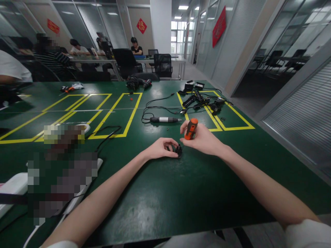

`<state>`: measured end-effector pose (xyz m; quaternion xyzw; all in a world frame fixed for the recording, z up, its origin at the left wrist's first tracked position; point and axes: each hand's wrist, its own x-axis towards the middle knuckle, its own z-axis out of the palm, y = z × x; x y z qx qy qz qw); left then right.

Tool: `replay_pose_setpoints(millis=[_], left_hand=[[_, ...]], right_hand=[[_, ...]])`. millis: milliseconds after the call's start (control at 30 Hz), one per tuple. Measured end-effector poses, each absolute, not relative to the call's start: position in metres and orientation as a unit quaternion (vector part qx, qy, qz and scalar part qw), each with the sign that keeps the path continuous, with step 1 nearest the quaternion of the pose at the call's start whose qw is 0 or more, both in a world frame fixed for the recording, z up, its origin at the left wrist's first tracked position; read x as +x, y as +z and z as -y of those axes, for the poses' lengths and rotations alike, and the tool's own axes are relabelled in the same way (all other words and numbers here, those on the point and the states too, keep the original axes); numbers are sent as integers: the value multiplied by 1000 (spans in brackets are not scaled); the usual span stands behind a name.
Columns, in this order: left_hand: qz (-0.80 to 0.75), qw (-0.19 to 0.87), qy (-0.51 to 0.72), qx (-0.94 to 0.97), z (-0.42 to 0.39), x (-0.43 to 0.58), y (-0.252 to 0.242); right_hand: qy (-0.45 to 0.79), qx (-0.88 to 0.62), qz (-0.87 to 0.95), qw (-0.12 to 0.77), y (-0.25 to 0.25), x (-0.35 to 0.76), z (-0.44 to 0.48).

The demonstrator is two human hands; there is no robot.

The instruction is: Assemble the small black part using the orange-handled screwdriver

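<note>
On a green table (165,193) taped with yellow lines, a small black part (178,150) sits near the middle, pinched by the left hand (160,148). The right hand (204,140) is closed around an orange-handled screwdriver (191,128), upright over the part. Just beyond lies a corded rotary pen tool (164,120).

black part (178,150): mostly hidden by left hand (160,148) | screwdriver (191,128) tip: hidden | pixelated patch (64,172): unreadable
</note>
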<state>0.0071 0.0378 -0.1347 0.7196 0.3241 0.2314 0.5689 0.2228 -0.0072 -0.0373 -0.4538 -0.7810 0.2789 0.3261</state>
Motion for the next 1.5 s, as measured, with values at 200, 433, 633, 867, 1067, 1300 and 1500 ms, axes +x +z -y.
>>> replay_pose_setpoints(millis=[200, 433, 633, 867, 1067, 1300, 1500], left_hand=[[-320, 570, 236, 719, -38, 7, -134], [-321, 568, 234, 721, -38, 6, -136], [-324, 558, 235, 727, -38, 7, -135], [-324, 562, 235, 724, -37, 7, -134], [-333, 564, 234, 718, -36, 7, -132], [-329, 566, 241, 716, -36, 8, -133], [-332, 565, 237, 717, -37, 8, -133]], right_hand=[[268, -449, 793, 313, -39, 221, 6], [276, -443, 797, 304, -38, 221, 5], [230, -468, 802, 291, -39, 219, 6], [253, -445, 807, 293, -37, 221, 6], [256, -453, 807, 278, -39, 220, 7], [240, -451, 813, 279, -38, 220, 6], [264, -450, 808, 275, -39, 221, 7]])
